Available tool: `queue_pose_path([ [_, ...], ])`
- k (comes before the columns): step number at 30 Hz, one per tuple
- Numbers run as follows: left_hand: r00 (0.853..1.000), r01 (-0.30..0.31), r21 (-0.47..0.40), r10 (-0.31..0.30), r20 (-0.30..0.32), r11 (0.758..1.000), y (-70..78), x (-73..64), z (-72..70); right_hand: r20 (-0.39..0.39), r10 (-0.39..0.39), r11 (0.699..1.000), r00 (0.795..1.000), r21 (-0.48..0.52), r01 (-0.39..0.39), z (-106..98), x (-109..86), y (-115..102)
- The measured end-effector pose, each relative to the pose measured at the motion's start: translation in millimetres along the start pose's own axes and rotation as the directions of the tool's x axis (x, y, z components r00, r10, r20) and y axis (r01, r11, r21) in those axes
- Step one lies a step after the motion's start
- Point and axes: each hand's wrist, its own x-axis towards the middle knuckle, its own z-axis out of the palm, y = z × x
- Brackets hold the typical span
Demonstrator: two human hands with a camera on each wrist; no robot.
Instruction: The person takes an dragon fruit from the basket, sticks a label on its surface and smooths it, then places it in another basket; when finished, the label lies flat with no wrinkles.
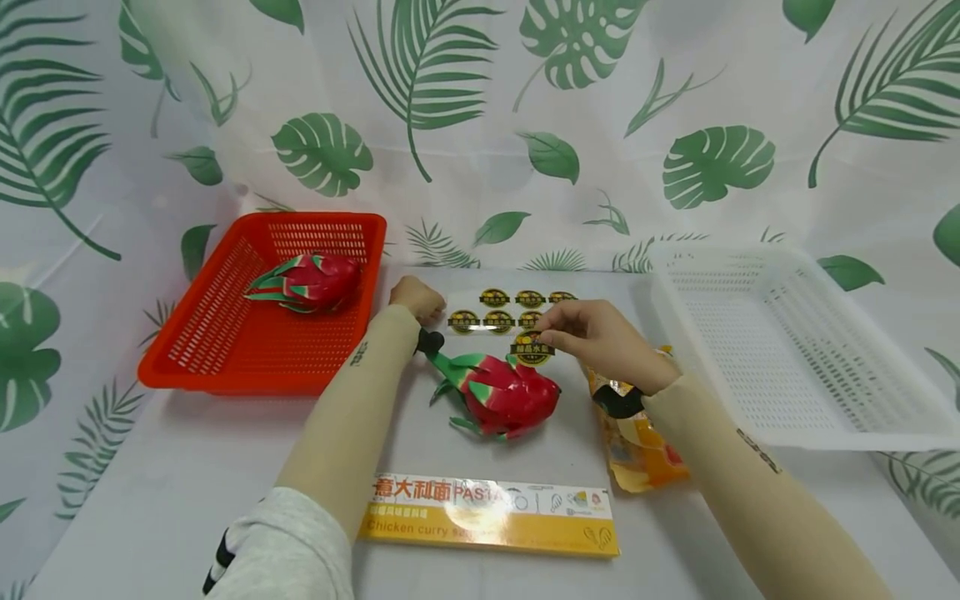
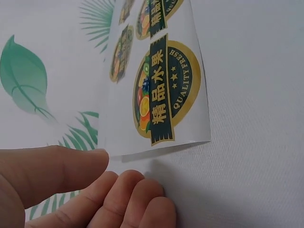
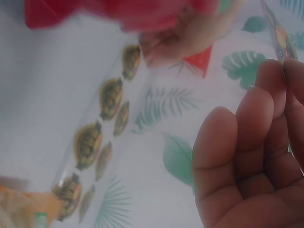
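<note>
Between thumb and index finger, my right hand [image 1: 600, 340] pinches a peeled-off oval fruit sticker [image 1: 531, 350], black and gold, held up above the table. The right wrist view shows that sticker [image 3: 281, 40] edge-on. A clear sheet of similar stickers [image 2: 167, 90] lies at the back of the table. My left hand [image 1: 416, 300] rests beside the sheet's left end, fingers loosely bent and holding nothing; its thumb tip is right at the sheet's corner in the left wrist view. A red dragon fruit [image 1: 513, 398] with green scales lies in front, just below the sticker in the head view.
A red basket [image 1: 258, 354] holding another dragon fruit [image 1: 318, 282] stands at left. At right is a white basket [image 1: 810, 350]. An orange package [image 1: 641, 446] lies partly under my right wrist, and a pasta box [image 1: 491, 517] lies in front.
</note>
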Motion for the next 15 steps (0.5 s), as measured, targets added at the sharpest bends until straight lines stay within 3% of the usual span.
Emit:
queue_pose_path([
  [4, 1.000, -0.019, -0.012, 0.020, 0.013, 1.000, 2.3, -5.3, -2.6, 0.007, 0.000, 1.000, 1.000, 0.018, 0.000, 5, -13.2, 1],
  [8, 0.995, -0.094, -0.001, 0.094, 0.026, 0.996, 4.8, -11.3, -7.1, 0.024, 0.006, 0.999, 1.000, 0.047, -0.007, 10, -22.4, 3],
  [13, 0.973, -0.231, 0.043, 0.230, 0.024, 0.972, 9.7, -23.0, -16.9, 0.045, 0.003, 0.998, 0.999, 0.066, -0.006, 16, -28.5, 3],
  [15, 0.957, -0.289, 0.036, 0.288, 0.021, 0.957, 13.2, -30.7, -22.2, 0.051, -0.010, 0.998, 0.999, 0.062, 0.007, 18, -29.8, 3],
])
